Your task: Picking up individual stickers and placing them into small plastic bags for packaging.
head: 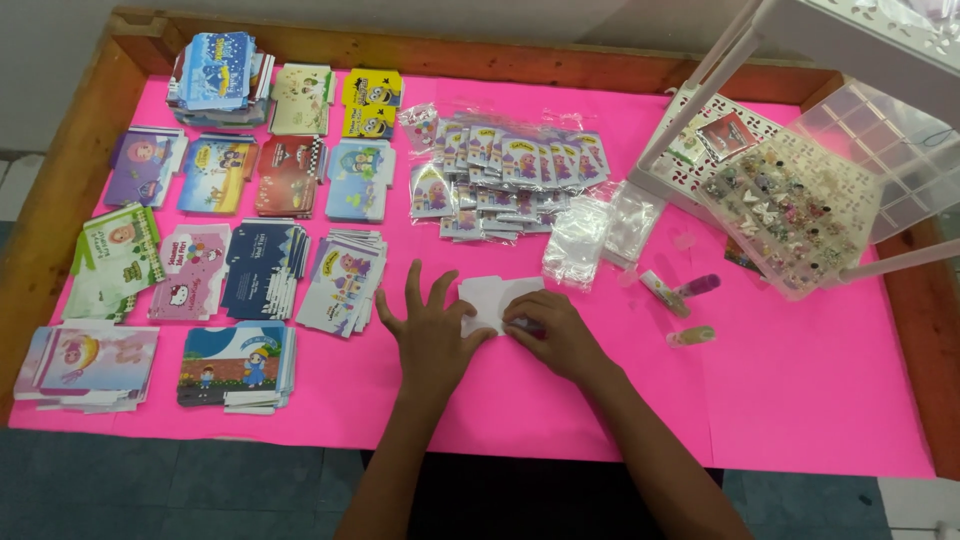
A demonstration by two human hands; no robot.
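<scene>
From where I stand, the far left of the pink table [800, 400] is covered with stacks of printed flat cards: a blue stack [215, 80] at the back, a pink cartoon stack [190, 272] nearer, a dark blue stack [262, 268] beside it, and one with a night-scene picture [235, 365] at the front edge.

Moving right, the left hand [430, 335] lies palm down with its fingers spread wide, holding nothing; its thumb side presses on the left edge of a white card piece [492, 300]. That card lies flat on the pink sheet near the middle of the table, between the two hands. Its long axis seems to run left to right, tipped a little so the right end sits further from the person; much of it is hidden, so I can't be sure of its outline.

The right hand [560, 335] is curled over the card's right lower part, fingertips pinching or pressing there; whether it truly grips the edge I cannot tell. To my eye this is a folding or creasing step, one hand pinning and the other working the flap. The next move would call for steady pressure and a clean line along the fold.

Behind lie small filled packets [510, 165], then clear empty bags [580, 240], and furthest right a clear compartment box of beads [790, 210].
</scene>
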